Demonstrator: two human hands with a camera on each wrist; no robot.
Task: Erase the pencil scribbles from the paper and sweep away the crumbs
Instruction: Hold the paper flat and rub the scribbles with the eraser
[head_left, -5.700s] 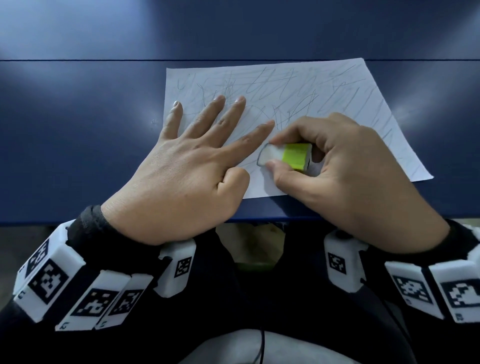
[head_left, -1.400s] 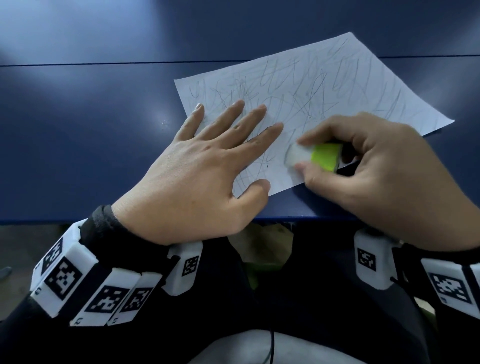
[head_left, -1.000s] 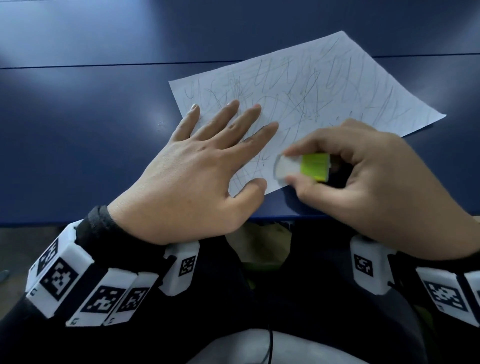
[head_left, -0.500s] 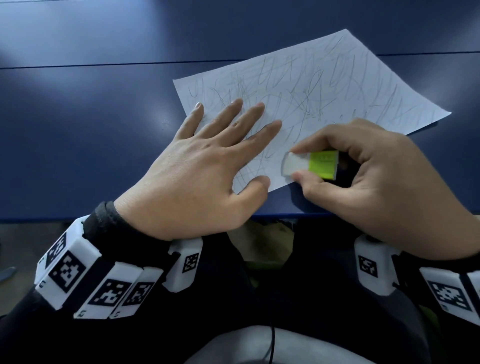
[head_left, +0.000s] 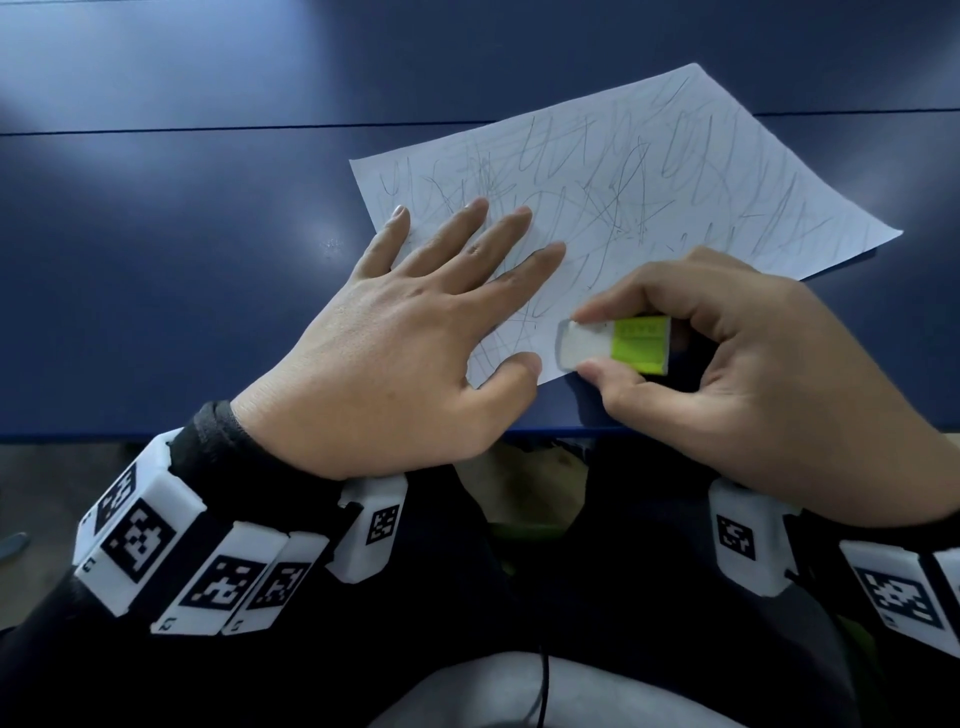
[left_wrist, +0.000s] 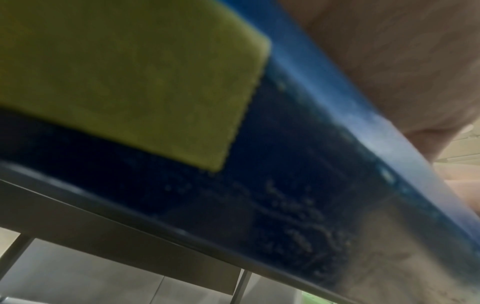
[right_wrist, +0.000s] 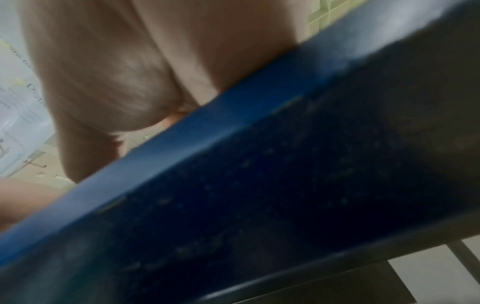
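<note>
Paper: a white sheet (head_left: 649, 192) lies on a dark blue table (head_left: 182, 234), turned so its far right corner points away and its near left corner sits close to the near table edge.
Scribbles: grey pencil scribbles (head_left: 623, 171) cross nearly the whole sheet; a small patch just left of the eraser looks paler.
Eraser: a white eraser (head_left: 584, 345) in a yellow-green sleeve (head_left: 640, 345) lies near the sheet's near edge, its bare white end pointing left and touching the paper.
Right hand: the right hand (head_left: 737, 374) pinches the eraser, forefinger along its far side, thumb on its near side, the other fingers curled behind it.
Left hand: the left hand (head_left: 395, 353) lies flat, palm down, on the sheet's near left part, its fingers (head_left: 467, 228) straight and spread, pointing far and right. It holds nothing; the thumb tip rests just left of the eraser.
Wrists: white blocks with black square markers (head_left: 135, 540) ring both wrists over dark sleeves.
Wrist views: both are blurred, showing only the table's blue edge from below and part of a hand.
Crumbs: none can be made out.
</note>
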